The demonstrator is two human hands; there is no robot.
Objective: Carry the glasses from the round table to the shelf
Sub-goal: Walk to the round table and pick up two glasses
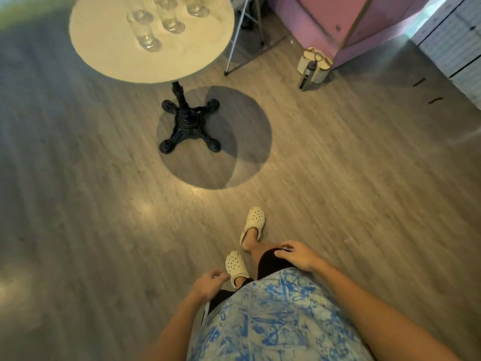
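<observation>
Clear, colourless glasses stand grouped on the round worktop at the upper left of the view, well apart from the person. Three show plainly: a tall one nearest the front edge, another tall one just beside it toward the middle, and a third at the far rim, cut off by the top of the picture. They look like straight-sided tumblers with thick, bright bases; motion blur smears their outlines, so whether more stand behind them cannot be told. All seem upright and empty.

The worktop is pale cream with a plain surface, carried on a black pedestal with four splayed feet, and it throws overlapping round shadows on the grey wood-plank floor.

Both hands hang low near the person's legs and hold nothing. The left hand is loosely curled, its fingers bent inward beside the thigh. The right hand is spread, palm down, resting on the black shorts at the raised knee. Cream clogs are on both feet, and a blue-and-white patterned shirt fills the bottom of the view.

To the right, a dark bottle stands on the floor next to a pink cabinet.
</observation>
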